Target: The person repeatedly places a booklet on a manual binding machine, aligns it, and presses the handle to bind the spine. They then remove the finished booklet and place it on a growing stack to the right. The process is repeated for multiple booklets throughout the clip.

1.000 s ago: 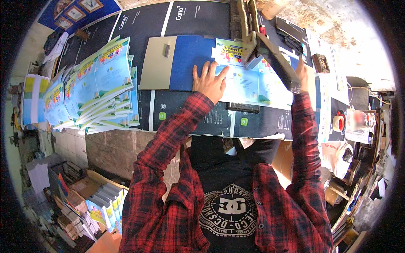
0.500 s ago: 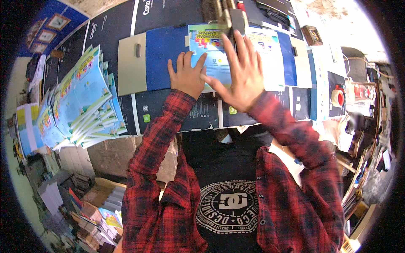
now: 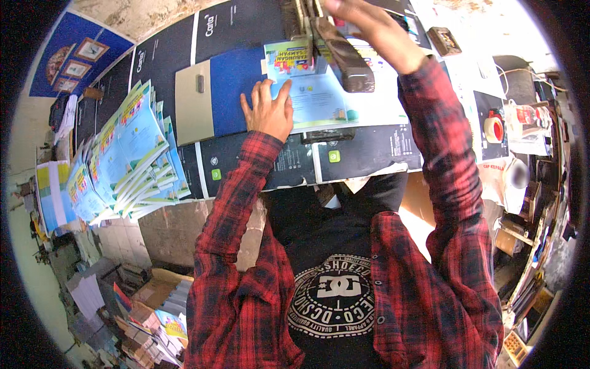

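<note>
My left hand [image 3: 270,114] lies with fingers spread at the left edge of a light blue printed booklet [image 3: 319,101], pressing it against a blue board [image 3: 236,86]. The booklet's far part runs under a worn metal device [image 3: 344,58] like a large stapler, with a long dark arm over the paper. My right hand [image 3: 381,31] is raised beyond that arm, near the upper edge. Its visible fingers stretch forward, blurred and partly cut off; whether they touch the device cannot be seen. White pages [image 3: 384,101] lie right of the booklet.
Fanned similar booklets [image 3: 129,154] are piled at the left of the dark-covered table [image 3: 246,166]. A banded stack [image 3: 52,190] stands farther left. On the right are a tape roll [image 3: 493,129] and a clear jar [image 3: 525,115]. A small brown block [image 3: 444,41] lies at the far right.
My right hand has lifted off the booklet and moved up and right beside the device. The device's arm now reaches nearer over the paper. My left hand stays on the booklet's left side.
</note>
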Demonstrator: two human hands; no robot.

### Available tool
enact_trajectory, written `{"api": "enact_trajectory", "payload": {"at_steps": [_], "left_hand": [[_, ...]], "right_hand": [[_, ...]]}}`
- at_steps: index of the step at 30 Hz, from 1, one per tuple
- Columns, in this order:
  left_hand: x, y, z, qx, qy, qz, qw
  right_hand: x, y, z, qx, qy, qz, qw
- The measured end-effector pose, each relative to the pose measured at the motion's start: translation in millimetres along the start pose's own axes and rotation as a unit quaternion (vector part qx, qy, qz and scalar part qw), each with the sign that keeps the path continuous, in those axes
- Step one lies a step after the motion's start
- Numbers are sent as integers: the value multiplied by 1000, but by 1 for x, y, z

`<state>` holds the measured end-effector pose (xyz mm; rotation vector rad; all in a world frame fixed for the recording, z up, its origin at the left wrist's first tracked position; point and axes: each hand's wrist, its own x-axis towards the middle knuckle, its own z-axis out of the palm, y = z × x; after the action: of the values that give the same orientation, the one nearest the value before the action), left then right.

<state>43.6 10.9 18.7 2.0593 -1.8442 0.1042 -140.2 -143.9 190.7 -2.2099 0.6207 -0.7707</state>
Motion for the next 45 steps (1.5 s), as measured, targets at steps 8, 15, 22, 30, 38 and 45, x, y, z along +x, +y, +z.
{"api": "enact_trajectory", "payload": {"at_steps": [8, 15, 22, 30, 38, 45], "left_hand": [[12, 5, -2, -88, 32, -218, 971], [36, -53, 18, -598, -90, -409, 683], [16, -122, -29, -548, -136, -449, 692], [16, -134, -35, -532, -135, -478, 686], [23, -116, -29, -543, -138, -470, 682], [28, -113, -30, -518, -148, -479, 693]], "right_hand": [[-156, 132, 24, -378, -36, 263, 887], [-152, 113, 47, -370, -20, 282, 885], [-122, 96, 102, -342, -8, 221, 913], [-115, 84, 110, -343, -6, 234, 910], [-130, 101, 98, -386, 46, 217, 895], [-130, 99, 96, -399, 51, 209, 891]]}}
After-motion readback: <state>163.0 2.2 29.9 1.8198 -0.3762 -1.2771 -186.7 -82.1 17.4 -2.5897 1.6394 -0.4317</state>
